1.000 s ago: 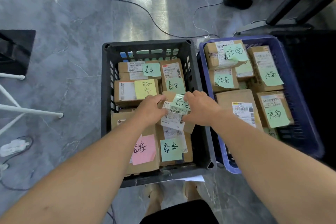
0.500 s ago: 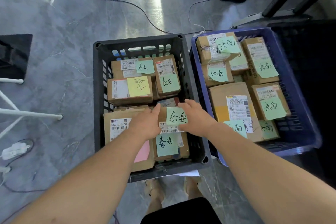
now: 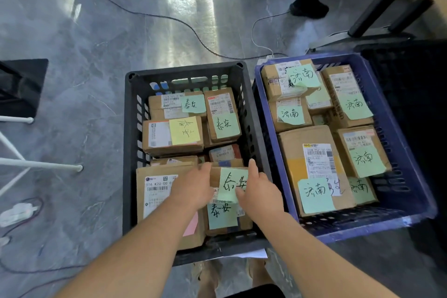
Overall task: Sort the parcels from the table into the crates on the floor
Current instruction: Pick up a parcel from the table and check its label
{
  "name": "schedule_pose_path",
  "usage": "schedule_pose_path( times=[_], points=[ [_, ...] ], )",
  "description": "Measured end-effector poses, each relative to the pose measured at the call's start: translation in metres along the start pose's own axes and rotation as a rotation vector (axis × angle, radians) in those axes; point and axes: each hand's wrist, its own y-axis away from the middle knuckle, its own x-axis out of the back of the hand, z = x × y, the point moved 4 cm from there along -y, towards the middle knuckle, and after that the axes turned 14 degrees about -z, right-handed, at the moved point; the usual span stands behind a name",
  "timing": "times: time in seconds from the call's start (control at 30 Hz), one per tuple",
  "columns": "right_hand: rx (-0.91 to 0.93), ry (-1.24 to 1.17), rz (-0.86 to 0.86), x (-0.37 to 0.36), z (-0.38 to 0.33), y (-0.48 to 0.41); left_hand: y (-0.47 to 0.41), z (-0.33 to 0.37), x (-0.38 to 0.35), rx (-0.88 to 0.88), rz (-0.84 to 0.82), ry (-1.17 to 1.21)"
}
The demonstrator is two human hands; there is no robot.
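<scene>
Brown parcel (image 3: 215,176) with a green note lies in the black crate (image 3: 128,152), on top of other parcels (image 3: 173,138). My left hand (image 3: 193,186) grips its left edge with curled fingers. My right hand (image 3: 260,195) grips its right edge. The blue crate (image 3: 362,231) stands just beside.

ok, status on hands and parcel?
Left hand and right hand grip the parcel by its sides. Parcel in black crate, on other parcels. Nothing in the way.
</scene>
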Motion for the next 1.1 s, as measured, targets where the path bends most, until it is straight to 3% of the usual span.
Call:
schedule_pose_path(
  times=[0.2,0.33,0.67,1.1],
  points=[
    [0.084,-0.204,0.165,0.014,-0.005,0.001,-0.001,-0.007,0.006,-0.002,0.101,0.179],
    [0.144,-0.158,0.257,0.045,-0.024,-0.017,-0.010,-0.013,0.032,0.002,0.210,0.268],
    [0.091,0.058,0.223,0.106,-0.041,-0.063,-0.044,-0.009,0.068,-0.055,0.192,0.393],
    [0.063,-0.091,0.242,0.069,-0.027,-0.034,-0.023,-0.012,0.040,-0.092,0.165,0.369]
  ],
)
